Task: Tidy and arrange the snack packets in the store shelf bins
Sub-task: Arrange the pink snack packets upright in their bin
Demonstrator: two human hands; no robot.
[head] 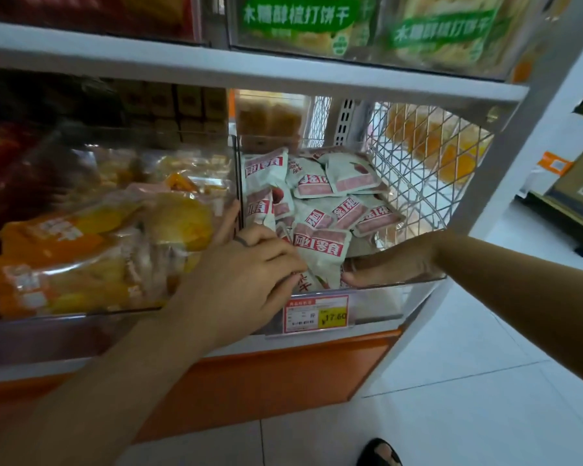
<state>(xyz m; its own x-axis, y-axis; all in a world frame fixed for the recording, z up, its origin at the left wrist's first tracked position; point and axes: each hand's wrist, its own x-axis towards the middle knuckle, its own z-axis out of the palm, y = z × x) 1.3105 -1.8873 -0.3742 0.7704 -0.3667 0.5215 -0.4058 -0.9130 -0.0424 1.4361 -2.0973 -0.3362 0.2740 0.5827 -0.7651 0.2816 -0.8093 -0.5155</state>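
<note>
Both hands were inside the clear bin at the right end of the shelf's lower tier. The bin was filled with white-and-red snack packets, piled loosely at mixed angles, some face up, some tilted. The left hand reached over the bin's front wall, its fingers curled onto the front packet and gripping it. One finger lay along the divider between this bin and the next. The right hand came in from the right, low behind the front wall, fingertips touching the same front packet. We could not tell whether it was gripping or only resting there.

A red-and-yellow price tag was fixed to the bin front, just below the left hand. The neighbouring bin to the left held orange bags of yellow snacks. A wire mesh panel closed the shelf's right side. Green cracker bags sat on the tier above. A foot in a dark sandal stood on the pale tiled floor.
</note>
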